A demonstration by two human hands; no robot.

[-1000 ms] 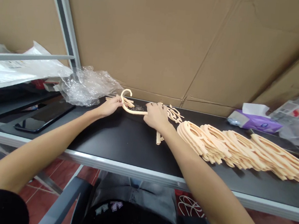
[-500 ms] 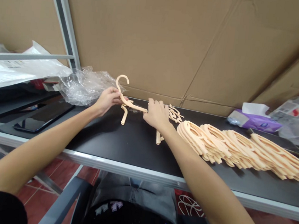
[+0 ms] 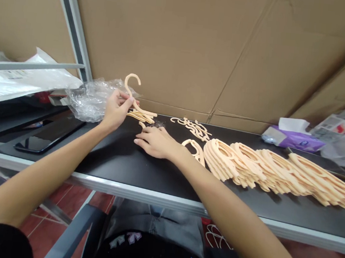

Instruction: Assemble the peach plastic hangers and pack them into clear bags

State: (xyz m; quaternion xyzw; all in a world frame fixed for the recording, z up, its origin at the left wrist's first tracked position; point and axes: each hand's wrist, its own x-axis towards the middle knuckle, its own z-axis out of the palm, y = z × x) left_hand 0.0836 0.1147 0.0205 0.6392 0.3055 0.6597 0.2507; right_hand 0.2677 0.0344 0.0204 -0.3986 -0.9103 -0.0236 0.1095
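My left hand [image 3: 117, 107] pinches a cream plastic clothes hanger piece [image 3: 131, 84], held above the table with its hook upward and one arm pointing right. My right hand [image 3: 155, 141] is low over the black tabletop, its fingers closing round a loose hanger arm [image 3: 142, 124]; only that arm's upper end shows past the fingers. Behind the hands lies a small pile of straight hanger arms [image 3: 141, 116]. Several loose hook pieces [image 3: 195, 128] lie farther right, and a folded hanger [image 3: 195, 148] rests near my right forearm.
Rows of stacked folded hangers [image 3: 276, 168] cover the table's right side. A purple tissue pack [image 3: 294, 138] stands at the back right. Crumpled clear plastic [image 3: 91, 100] and a dark phone [image 3: 50, 134] lie on the left. A cardboard wall [image 3: 175, 43] rises behind the table [image 3: 155, 176].
My right hand has moved left from the hanger's arm end to the loose arm on the table. My left hand has shifted slightly left and up with the hanger piece.
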